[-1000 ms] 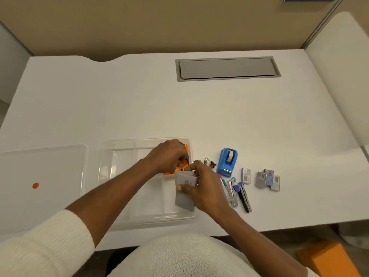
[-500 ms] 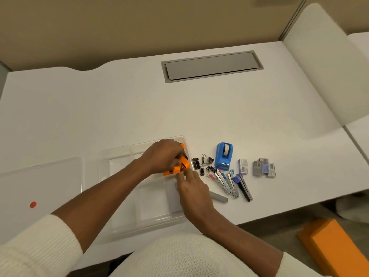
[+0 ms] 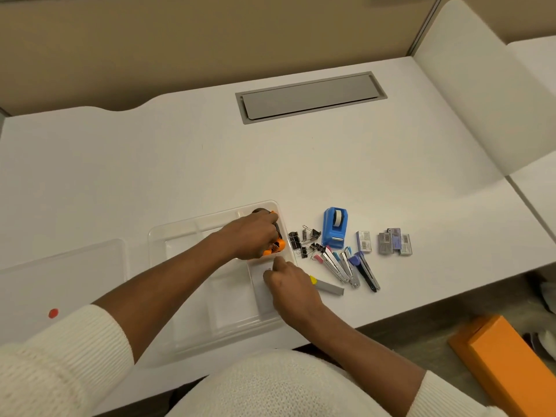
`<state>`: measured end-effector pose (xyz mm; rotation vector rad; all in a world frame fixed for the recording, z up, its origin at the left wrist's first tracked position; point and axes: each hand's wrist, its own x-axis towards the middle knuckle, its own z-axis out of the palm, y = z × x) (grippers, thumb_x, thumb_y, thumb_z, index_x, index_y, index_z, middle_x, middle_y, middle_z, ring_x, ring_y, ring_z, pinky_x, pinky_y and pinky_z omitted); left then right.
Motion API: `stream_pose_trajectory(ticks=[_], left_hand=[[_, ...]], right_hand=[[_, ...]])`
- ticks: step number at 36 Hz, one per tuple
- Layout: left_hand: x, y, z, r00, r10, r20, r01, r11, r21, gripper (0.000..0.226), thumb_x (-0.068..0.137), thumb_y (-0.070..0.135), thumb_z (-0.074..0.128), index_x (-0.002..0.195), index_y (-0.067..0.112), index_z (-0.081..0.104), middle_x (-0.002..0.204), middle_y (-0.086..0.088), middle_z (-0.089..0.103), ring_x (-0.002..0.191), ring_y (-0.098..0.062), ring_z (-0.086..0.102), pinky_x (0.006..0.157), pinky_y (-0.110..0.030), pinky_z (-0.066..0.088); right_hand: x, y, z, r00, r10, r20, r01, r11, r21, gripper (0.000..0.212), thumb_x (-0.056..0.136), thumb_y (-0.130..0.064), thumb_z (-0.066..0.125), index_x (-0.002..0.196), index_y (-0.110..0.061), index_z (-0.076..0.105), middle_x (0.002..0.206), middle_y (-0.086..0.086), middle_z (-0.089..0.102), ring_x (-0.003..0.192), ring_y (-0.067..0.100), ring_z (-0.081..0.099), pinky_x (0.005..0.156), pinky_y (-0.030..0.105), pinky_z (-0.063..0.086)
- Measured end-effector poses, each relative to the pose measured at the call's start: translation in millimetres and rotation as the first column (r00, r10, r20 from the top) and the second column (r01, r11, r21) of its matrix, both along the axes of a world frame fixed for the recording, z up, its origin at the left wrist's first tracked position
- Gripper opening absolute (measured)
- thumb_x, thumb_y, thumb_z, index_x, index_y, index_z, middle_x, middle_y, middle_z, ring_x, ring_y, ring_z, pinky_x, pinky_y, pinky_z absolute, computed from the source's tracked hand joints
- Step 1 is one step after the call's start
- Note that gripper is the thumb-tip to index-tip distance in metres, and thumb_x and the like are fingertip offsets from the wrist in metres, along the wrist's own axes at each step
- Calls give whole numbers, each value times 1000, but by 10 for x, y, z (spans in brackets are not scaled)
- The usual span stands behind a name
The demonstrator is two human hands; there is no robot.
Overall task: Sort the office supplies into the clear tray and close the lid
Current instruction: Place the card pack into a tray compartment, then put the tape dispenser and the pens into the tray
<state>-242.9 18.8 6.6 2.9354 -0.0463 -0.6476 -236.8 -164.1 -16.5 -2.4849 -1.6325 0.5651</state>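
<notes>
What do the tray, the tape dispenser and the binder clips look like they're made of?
Tray: clear glossy plastic; the desk shows through its walls. Tape dispenser: smooth blue moulded plastic, probably. Binder clips: black bodies with thin shiny wire handles, likely metal.

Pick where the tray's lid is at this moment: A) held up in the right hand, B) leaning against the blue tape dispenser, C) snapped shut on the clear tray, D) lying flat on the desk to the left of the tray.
D: the clear lid, marked by a red dot, lies flat on the desk left of the open clear tray, and neither hand touches it.
</notes>
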Motion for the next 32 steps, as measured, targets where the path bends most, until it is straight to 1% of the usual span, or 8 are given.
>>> stream_pose_trajectory(ticks=[3, 7, 13, 18, 23, 26, 29, 32], left_hand=[[50, -16, 85, 996, 75, -38, -76, 997, -19, 27, 99, 31, 54, 106, 16, 76, 108, -6, 65, 107, -26, 60, 87, -45, 54], [130, -56, 186, 979, 205, 16, -205, 979, -22, 30, 98, 39, 60, 92, 12, 70, 94, -7, 68, 86, -30, 66, 74, -44, 58], [401, -208, 363, 949, 280, 146, -284, 959, 4, 42, 95, 54, 65, 84, 14, 69, 81, -2, 62, 76, -28, 65, 63, -33, 45], [780, -366, 376, 927, 348, 137, -324, 931, -168, 37, 94, 54, 67, 109, 21, 70, 109, -1, 72, 99, -24, 66, 84, -42, 57], [1097, -533, 162, 962, 269, 41, -251, 936, -247, 83, 83, 56, 80, 149, 18, 45, 148, -2, 53, 133, -25, 52, 105, -47, 50], [1198, -671, 8, 989, 146, 20, -139, 969, -204, 111, 74, 58, 86, 159, 14, 29, 159, -6, 40, 141, -28, 44, 110, -44, 46], [1259, -776, -133, 998, 44, 42, -37, 990, -135, 118, 69, 60, 88, 158, 13, 29, 155, -7, 42, 136, -29, 45, 109, -44, 45], [1291, -836, -235, 998, -18, 64, 23, 997, -72, 108, 69, 56, 90, 151, 10, 37, 145, -8, 46, 127, -29, 48, 104, -44, 48]], right_hand=[[117, -95, 98, 985, -112, -130, 125, 988, 91, 26, 93, -6, 64, 116, -13, 73, 115, 8, 65, 92, 30, 67, 77, 39, 57], [367, -274, 258, 914, -326, -241, 379, 897, 226, 14, 93, -15, 71, 105, -18, 78, 101, 1, 72, 86, 15, 66, 78, 29, 56], [892, -555, 271, 784, -549, -288, 620, 717, 318, 10, 85, -10, 77, 95, -15, 77, 90, 0, 72, 78, 16, 68, 75, 39, 59], [1257, -709, 116, 764, -620, -178, 645, 733, 217, 23, 85, -20, 80, 107, -18, 73, 103, 2, 69, 82, 15, 66, 77, 37, 59], [1444, -872, 21, 736, -674, -61, 677, 733, 70, 38, 82, -36, 82, 116, -30, 67, 114, -3, 67, 91, 15, 67, 72, 34, 58], [1428, -983, -37, 721, -690, -55, 692, 722, 8, 45, 80, -44, 81, 119, -32, 64, 117, -3, 67, 94, 17, 68, 71, 32, 56], [1338, -1077, -101, 719, -693, -56, 693, 721, -17, 50, 80, -51, 78, 123, -33, 60, 117, -4, 65, 96, 17, 67, 74, 35, 58], [1248, -1136, -157, 725, -687, -51, 686, 727, -33, 55, 81, -53, 76, 128, -33, 56, 119, -2, 63, 100, 19, 66, 75, 36, 57]])
